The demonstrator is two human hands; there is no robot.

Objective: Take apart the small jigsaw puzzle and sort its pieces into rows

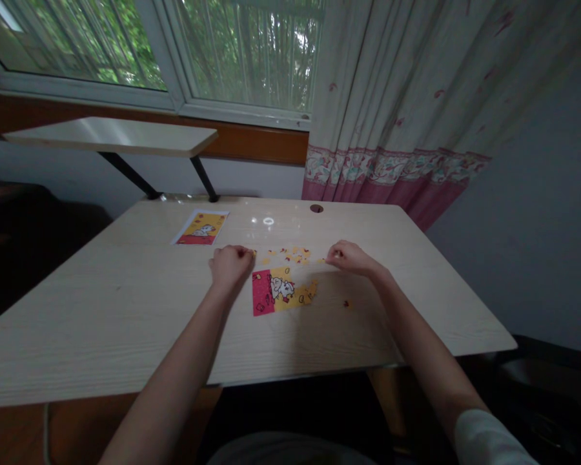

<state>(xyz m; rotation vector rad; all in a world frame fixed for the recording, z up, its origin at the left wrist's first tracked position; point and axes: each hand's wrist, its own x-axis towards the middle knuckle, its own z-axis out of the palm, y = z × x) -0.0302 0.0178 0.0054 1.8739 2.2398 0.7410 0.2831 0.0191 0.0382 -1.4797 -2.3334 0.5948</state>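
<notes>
A partly assembled jigsaw puzzle (pixel 281 289) lies on the desk between my hands, red on one side and yellow on the other, with white cartoon figures. Its right edge is ragged. Beyond it, loose yellow puzzle pieces (pixel 297 255) are scattered in a band. My left hand (pixel 231 263) is closed in a pinch at the left end of that band, a small yellow puzzle piece (pixel 254 254) at its fingertips. At the right end, my right hand (pixel 351 257) is also pinched, with a speck of yellow between its fingers; what it holds is too small to make out.
A printed picture (pixel 202 229) in similar colours lies at the back left of the desk (pixel 126 303). One loose piece (pixel 347 303) sits right of the puzzle. A raised shelf (pixel 116 137) stands at the back left, and a round cable hole (pixel 316 208) is near the back edge.
</notes>
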